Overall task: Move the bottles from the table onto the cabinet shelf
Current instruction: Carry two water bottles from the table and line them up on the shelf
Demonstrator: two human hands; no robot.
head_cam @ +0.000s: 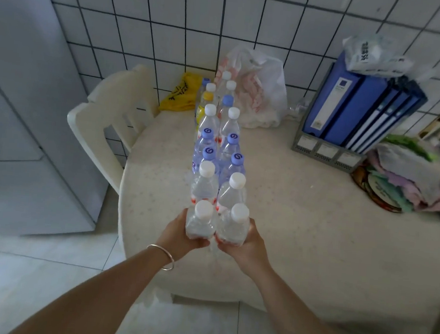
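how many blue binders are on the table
4 at least. The blue binders stand side by side in the grey file rack at the table's far right: one wide, one beside it, two thinner. A plastic bag on top may hide more.

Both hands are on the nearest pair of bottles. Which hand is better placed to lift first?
Neither clearly: the left hand wraps the near left bottle and the right hand wraps the near right bottle, both at the table edge. Each looks equally ready; lifting together seems likely.
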